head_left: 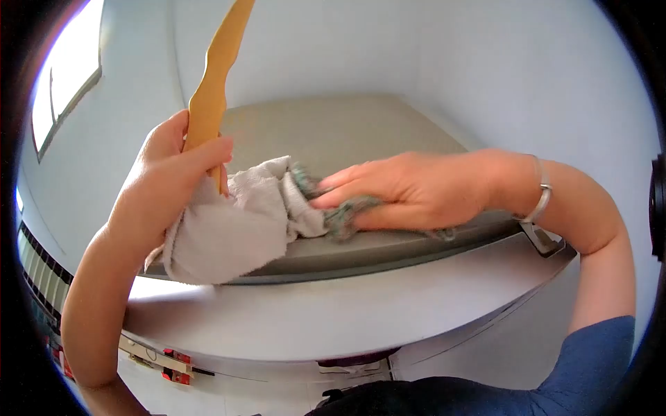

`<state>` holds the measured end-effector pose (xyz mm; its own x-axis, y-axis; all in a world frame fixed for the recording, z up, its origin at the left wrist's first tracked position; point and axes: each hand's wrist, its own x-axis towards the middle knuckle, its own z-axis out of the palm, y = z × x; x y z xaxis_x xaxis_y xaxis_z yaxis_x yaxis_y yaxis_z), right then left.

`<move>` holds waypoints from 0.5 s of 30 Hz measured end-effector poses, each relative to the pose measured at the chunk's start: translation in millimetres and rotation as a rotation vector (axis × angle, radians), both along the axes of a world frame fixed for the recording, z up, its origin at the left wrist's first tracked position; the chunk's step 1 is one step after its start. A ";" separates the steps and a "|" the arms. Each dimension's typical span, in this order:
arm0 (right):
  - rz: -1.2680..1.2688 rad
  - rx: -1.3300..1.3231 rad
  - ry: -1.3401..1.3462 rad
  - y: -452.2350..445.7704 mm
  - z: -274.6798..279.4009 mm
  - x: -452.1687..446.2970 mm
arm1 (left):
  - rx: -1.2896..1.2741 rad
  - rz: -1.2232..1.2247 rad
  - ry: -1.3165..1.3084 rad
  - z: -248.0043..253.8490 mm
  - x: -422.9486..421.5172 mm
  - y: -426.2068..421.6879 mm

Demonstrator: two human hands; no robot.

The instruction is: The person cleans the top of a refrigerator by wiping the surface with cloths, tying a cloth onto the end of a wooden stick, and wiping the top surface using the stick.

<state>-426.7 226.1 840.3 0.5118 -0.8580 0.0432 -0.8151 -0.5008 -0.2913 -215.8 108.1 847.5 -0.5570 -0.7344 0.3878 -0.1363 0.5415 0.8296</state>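
Left fingers (207, 154) grip a yellow tool (212, 80); right fingers (361, 184) hold a green cloth (341, 220) near the surface's (326, 132) front edge. Wiping seems unfinished.

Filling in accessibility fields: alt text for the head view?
A person's left hand grips a yellow, wavy-edged stick, a pale cloth bunched at its lower end. The slightly blurred right hand has its fingers on a green-grey cloth over a beige surface. A bright window shows at upper left.
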 end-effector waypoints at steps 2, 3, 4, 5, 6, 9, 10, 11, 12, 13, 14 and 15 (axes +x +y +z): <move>-0.093 -0.112 0.146 17.0 0.7 -24.0 | -0.031 0.002 -0.023 -4.5 3.7 7.7; -0.176 -0.167 0.245 25.2 3.1 -40.9 | -0.058 -0.003 -0.055 -5.6 4.6 6.1; -0.259 -0.224 0.343 33.5 5.5 -59.9 | -0.031 -0.144 -0.210 -3.4 4.0 -2.3; -0.342 -0.196 0.362 42.2 8.0 -76.0 | -0.036 -0.134 -0.208 -3.9 3.6 -4.4; -0.425 -0.172 0.377 46.6 10.2 -80.9 | -0.018 -0.146 -0.267 -4.2 3.1 -5.7; -0.524 -0.171 0.362 71.1 6.8 -87.9 | -0.058 -0.136 -0.335 -2.7 0.2 10.7; -0.556 -0.164 0.307 73.7 6.1 -88.6 | -0.073 -0.128 -0.317 -2.5 -2.8 12.7; -0.555 -0.177 0.299 78.0 4.7 -91.2 | -0.088 -0.119 -0.298 -0.7 -3.3 18.7; -0.550 -0.160 0.259 81.0 1.5 -95.2 | -0.121 -0.125 -0.276 3.6 -1.1 28.0; -0.545 -0.142 0.223 83.1 1.7 -92.8 | -0.174 -0.091 -0.083 8.3 10.1 21.6; -0.546 -0.144 0.225 84.5 2.1 -90.7 | -0.227 -0.068 -0.037 15.9 19.7 14.0; -0.535 -0.152 0.201 86.8 3.4 -90.1 | -0.277 -0.048 0.010 27.2 26.7 12.6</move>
